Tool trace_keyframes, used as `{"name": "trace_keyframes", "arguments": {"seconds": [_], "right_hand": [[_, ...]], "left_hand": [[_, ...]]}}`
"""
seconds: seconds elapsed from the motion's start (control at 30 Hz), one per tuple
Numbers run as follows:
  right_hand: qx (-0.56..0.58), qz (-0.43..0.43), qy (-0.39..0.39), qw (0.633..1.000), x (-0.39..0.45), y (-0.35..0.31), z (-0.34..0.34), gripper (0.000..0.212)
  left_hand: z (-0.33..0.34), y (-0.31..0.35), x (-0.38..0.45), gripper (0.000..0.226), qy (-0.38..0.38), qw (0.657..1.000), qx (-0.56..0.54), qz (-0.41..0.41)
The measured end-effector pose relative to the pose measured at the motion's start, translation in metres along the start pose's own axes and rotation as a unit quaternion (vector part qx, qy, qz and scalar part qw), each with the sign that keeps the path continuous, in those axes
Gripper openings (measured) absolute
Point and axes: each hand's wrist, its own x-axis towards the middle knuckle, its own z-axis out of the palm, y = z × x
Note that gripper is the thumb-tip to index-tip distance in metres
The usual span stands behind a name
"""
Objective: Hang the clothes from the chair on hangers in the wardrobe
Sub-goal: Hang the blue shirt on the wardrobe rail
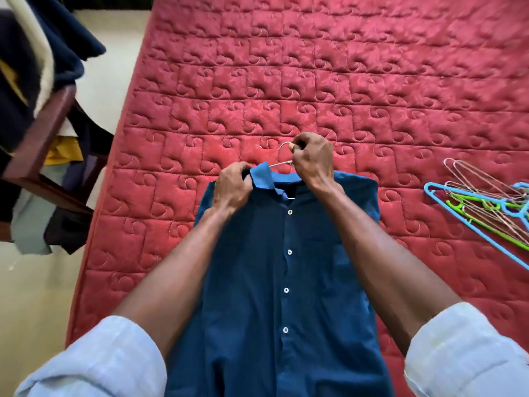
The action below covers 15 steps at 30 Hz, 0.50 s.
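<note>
From the head camera, looking down, a dark blue shirt (pixel 286 282) lies front-up on a bed covered by a red quilted bedspread (pixel 343 81), buttoned down the middle with white buttons, its lighter blue collar pointing away from the person. A thin wire hanger (pixel 282 163) sits inside the neck of the shirt, with its hook and a short piece of its shoulder wire sticking out past the collar onto the bedspread. The right hand (pixel 312 161) is curled closed over the hook end, thumb and fingers pinching the wire just beyond the collar. The left hand (pixel 233 186) grips the left side of the collar, its fingers bunched round the fabric at the shoulder seam. Both forearms reach out over the shirt's body, and pale blue rolled-up sleeves (pixel 94 362) show at the lower corners. To the right, well apart from the shirt, a loose pile of spare hangers (pixel 486 204) lies on the bedspread: several thin wire ones tangled with a light blue plastic one and a green plastic one. At the left edge, beside the bed, stands a dark wooden chair (pixel 43 133) on a pale floor, heaped with more clothes (pixel 34 53) in navy, cream, yellow and grey, some draped over the chair's back and some hanging down below the seat. No wardrobe appears in this view.
</note>
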Motion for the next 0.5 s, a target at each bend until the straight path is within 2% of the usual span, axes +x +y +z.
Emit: {"name": "trace_keyframes", "arguments": {"seconds": [0.1,0.2,0.3,0.4,0.5], "right_hand": [[0.030,-0.011,-0.004,0.999,-0.026,-0.019,-0.037,0.009],[0.013,-0.033,-0.039,0.999,-0.068,-0.039,-0.074,0.007],[-0.012,-0.073,-0.064,0.995,-0.121,-0.064,-0.122,0.015],[-0.025,-0.098,-0.053,0.993,-0.167,-0.089,-0.166,0.018],[-0.028,-0.136,-0.027,0.990,-0.224,-0.119,-0.218,0.020]], "left_hand": [[-0.029,0.031,-0.039,0.013,0.079,0.995,-0.055,0.018],[-0.054,0.060,-0.092,0.016,0.130,0.989,-0.075,0.003],[-0.080,0.094,-0.158,0.023,0.155,0.982,-0.100,0.027],[-0.106,0.129,-0.212,0.029,0.097,0.986,-0.123,0.052],[-0.151,0.164,-0.260,0.040,0.013,0.987,-0.160,0.007]]}}
